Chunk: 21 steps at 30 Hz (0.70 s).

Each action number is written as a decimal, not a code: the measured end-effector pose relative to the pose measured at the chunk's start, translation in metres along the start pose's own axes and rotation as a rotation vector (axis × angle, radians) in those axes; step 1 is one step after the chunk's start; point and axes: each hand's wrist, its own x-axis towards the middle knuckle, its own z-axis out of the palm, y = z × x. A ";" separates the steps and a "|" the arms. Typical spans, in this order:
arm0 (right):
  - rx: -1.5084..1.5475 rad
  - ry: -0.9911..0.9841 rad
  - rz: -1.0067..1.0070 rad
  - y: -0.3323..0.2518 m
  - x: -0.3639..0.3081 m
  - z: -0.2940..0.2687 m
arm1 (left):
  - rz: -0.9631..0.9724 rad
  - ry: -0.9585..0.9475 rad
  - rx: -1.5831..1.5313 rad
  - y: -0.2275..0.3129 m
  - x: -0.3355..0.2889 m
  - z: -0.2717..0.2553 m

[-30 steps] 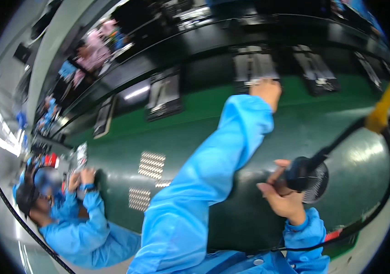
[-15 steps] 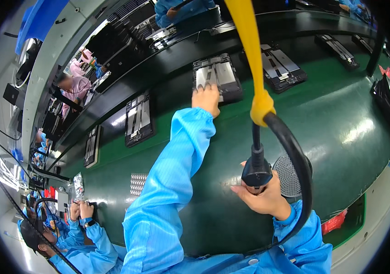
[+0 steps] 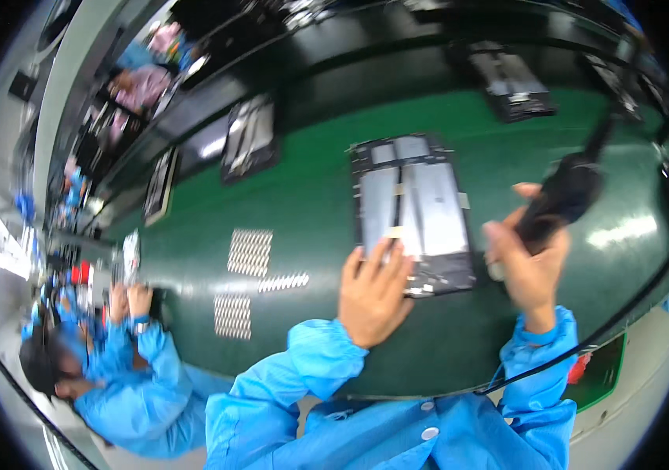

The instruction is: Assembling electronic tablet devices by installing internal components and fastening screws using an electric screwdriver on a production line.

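A tablet-like device (image 3: 445, 204) with its back off lies on the green bench in front of me. Silver battery plates, a dark strip down the middle and a black lower end show on it. My left hand (image 3: 375, 291) rests on its near left corner, fingers stretched out and spread. To the right of the device, my right hand (image 3: 534, 262) is wrapped round a black corded electric screwdriver (image 3: 565, 196). Motion blurs that tool, and its tip cannot be made out.
Several similar devices, one at the far right (image 3: 511, 82) and one at the far left (image 3: 250, 137), line the dark far strip. Sheets of small metal pieces (image 3: 250, 252) lie left of my hand. A co-worker in blue (image 3: 142, 384) sits at the left. A black cable (image 3: 593, 337) crosses my right forearm.
The device has come from the far strip onto the nearer bench with my left hand. My right hand has moved right and up with the screwdriver, now tilted. The view has shifted too.
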 end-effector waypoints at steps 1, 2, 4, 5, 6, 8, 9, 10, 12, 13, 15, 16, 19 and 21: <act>-0.041 0.028 0.003 -0.002 0.000 -0.004 | -0.019 -0.026 -0.049 0.011 -0.009 -0.003; -0.056 0.039 -0.034 -0.007 0.001 -0.005 | -0.014 -0.030 -0.066 0.023 -0.016 -0.005; -0.091 0.026 -0.112 -0.008 0.003 -0.006 | -0.045 -0.038 -0.078 0.033 -0.030 -0.020; -0.115 0.007 -0.157 -0.006 0.004 -0.007 | -0.041 -0.058 -0.165 0.036 -0.034 -0.029; -0.131 0.005 -0.158 -0.004 0.006 -0.005 | -0.032 -0.075 -0.253 0.036 -0.038 -0.035; -0.138 -0.011 -0.171 -0.002 0.009 -0.006 | -0.077 -0.025 -0.231 0.007 -0.048 -0.044; -0.144 -0.010 -0.190 -0.001 0.008 -0.007 | -0.104 0.022 -0.208 -0.016 -0.054 -0.050; -0.159 -0.022 -0.180 -0.001 0.008 -0.006 | -0.168 0.030 -0.140 -0.041 -0.061 -0.058; -0.187 -0.021 -0.195 0.000 0.006 -0.004 | -0.317 -0.023 -0.128 -0.096 -0.068 -0.074; -0.209 -0.020 -0.211 0.000 0.005 -0.003 | -0.410 -0.089 -0.178 -0.115 -0.072 -0.084; -0.205 -0.026 -0.207 0.000 0.003 -0.006 | -0.569 -0.197 -0.137 -0.142 -0.074 -0.102; -0.202 -0.030 -0.202 0.000 0.004 -0.007 | -0.728 -0.305 -0.097 -0.149 -0.074 -0.107; -0.204 -0.032 -0.205 0.000 0.003 -0.010 | -0.801 -0.353 -0.261 -0.160 -0.081 -0.104; -0.212 -0.018 -0.195 0.000 0.003 -0.010 | -0.789 -0.331 -0.302 -0.159 -0.086 -0.097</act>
